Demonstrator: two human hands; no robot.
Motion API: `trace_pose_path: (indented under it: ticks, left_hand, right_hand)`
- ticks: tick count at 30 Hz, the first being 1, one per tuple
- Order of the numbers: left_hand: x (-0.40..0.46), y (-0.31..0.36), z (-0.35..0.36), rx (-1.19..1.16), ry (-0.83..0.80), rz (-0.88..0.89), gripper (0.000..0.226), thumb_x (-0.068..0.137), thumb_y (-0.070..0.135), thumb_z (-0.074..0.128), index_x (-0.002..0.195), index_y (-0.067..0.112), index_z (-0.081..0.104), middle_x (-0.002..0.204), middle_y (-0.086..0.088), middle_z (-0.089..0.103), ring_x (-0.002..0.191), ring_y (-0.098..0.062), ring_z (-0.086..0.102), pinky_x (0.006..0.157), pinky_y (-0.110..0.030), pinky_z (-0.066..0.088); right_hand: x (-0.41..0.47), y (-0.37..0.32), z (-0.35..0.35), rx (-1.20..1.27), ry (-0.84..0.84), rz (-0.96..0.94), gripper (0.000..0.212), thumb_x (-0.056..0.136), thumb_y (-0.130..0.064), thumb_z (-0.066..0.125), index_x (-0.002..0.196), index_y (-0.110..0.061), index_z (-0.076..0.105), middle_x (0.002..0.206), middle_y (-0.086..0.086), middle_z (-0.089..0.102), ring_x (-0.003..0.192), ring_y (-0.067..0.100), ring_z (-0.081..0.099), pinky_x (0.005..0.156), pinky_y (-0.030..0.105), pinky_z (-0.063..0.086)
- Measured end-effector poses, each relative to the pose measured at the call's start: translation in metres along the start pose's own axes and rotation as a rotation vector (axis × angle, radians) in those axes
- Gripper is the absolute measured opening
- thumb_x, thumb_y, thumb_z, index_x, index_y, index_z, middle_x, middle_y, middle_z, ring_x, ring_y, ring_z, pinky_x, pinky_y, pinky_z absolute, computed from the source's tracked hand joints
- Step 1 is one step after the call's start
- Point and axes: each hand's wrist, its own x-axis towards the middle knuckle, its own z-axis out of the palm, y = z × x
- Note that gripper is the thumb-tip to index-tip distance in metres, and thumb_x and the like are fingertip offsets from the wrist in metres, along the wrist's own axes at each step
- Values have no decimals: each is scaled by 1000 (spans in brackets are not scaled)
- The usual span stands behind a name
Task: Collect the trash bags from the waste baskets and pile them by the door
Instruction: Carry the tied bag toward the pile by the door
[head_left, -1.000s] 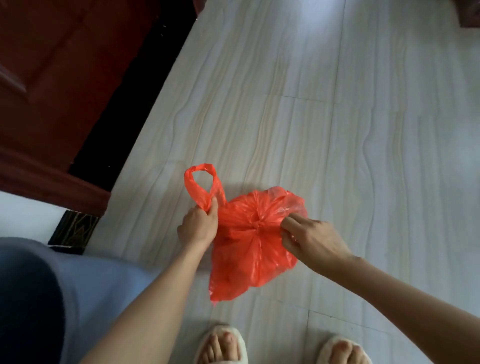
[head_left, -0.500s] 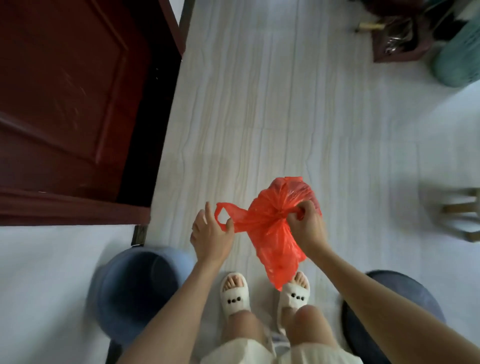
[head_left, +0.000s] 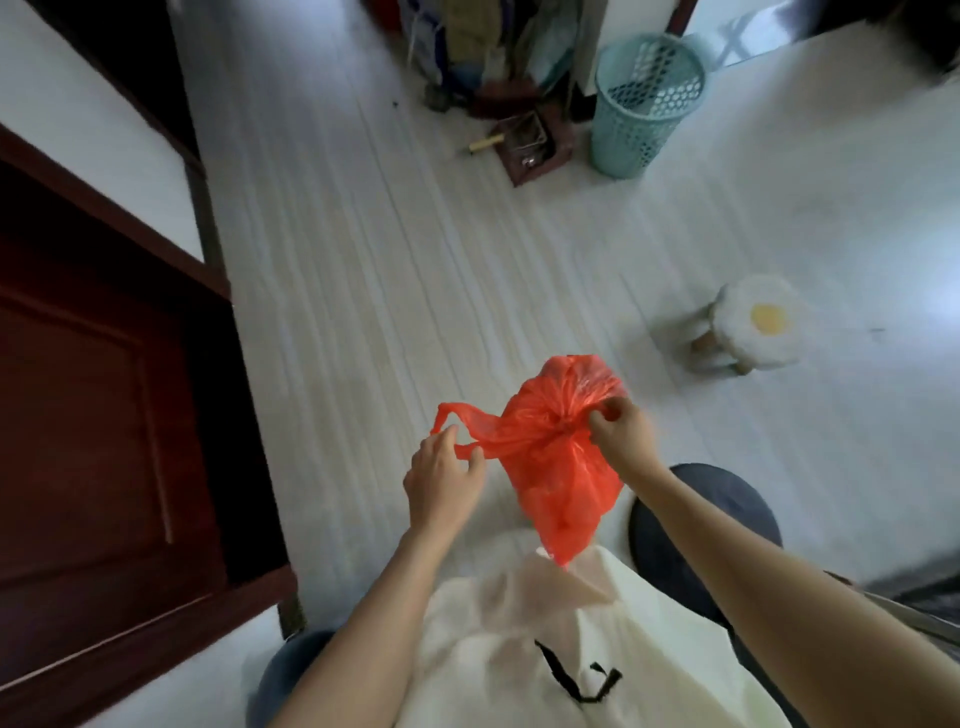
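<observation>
The red trash bag hangs in the air in front of the person, near the middle of the view, above the pale floor and well clear of it. It looks thin, soft and light: the film is crumpled and gathered at a knot, and the body sags to a point below. It is likely slippery and easy to tear, so the best hold is the gathered neck or the loop handles rather than the thin wall.

The left hand is at the loop handle that stretches out to the left of the knot; its fingers are loosely curled with the strip running between thumb and fingers, a light pinch rather than a full grip. The right hand is closed on the bunched plastic just right of the knot, fingertips pinching the gathered film.

The dark red door stands at the left, near the person. A teal mesh waste basket stands far off at the upper right, and a small stool sits to the right on the floor.
</observation>
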Motion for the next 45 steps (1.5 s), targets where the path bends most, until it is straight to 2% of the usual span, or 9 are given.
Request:
trace_pose_path:
  ticks: [3,6,12,18,23,27,31,38,45]
  left_hand:
    - [37,62,2,87,-29,85,50,91,31,47,138,17,39,137,-9,47,127,-27,42,103,-40,35]
    - [77,143,6,217,-46,164,51,91,33,46,139,18,37,138,-9,45,127,-29,40,103,-41,34]
    - [149,296,11,414,-31,397,55,90,32,46,141,17,32,145,-6,36,136,-24,30,110,-41,25]
    - [241,424,27,509,-64,510,57,90,32,45,143,18,28,149,-8,30,136,-26,28,111,-42,23]
    - [338,560,62,575,-147,613,56,91,32,43,143,17,27,149,-7,30,135,-26,29,110,-40,23]
    - [400,681,87,661,-170,733,52,93,35,41,141,17,31,145,-6,36,134,-23,33,109,-37,25]
    - [439,800,121,765,-198,856,49,93,35,40,137,17,36,139,-8,44,129,-25,39,106,-37,30]
    - [452,1024,241,784,-301,1141,46,93,31,41,136,18,39,136,-5,48,125,-25,44,102,-37,33]
    - [453,1213,356,861,-349,1208,44,92,29,42,134,14,42,135,-8,47,125,-26,43,101,-38,36]
  right_hand:
    - [38,-12,-37,26,94,66,18,78,-15,49,61,-13,43,57,2,48,65,26,48,55,33,31]
    - [91,-20,-91,29,155,132,13,80,-15,48,67,-11,49,60,0,49,69,24,49,61,28,29]
    - [189,-29,-191,107,242,152,31,82,-10,50,108,-7,66,112,12,68,108,28,59,92,33,43]
    - [306,-41,-280,114,353,207,24,84,-10,50,65,2,57,77,26,64,73,31,55,63,31,30]
    - [428,-40,-362,182,495,388,27,85,-15,49,78,5,66,78,23,66,73,23,53,61,28,28]
    - [507,-41,-432,240,578,540,23,82,-16,48,72,-1,61,81,22,68,84,36,62,70,34,43]
    - [565,-48,-507,307,664,572,21,84,-13,49,78,2,62,86,23,67,77,29,56,67,31,35]
    - [684,1,-659,446,795,628,18,79,-15,49,80,-3,63,83,20,69,84,35,62,77,39,48]
    - [774,71,-808,582,804,705,16,80,-15,50,78,-7,63,83,19,70,85,34,64,76,36,47]
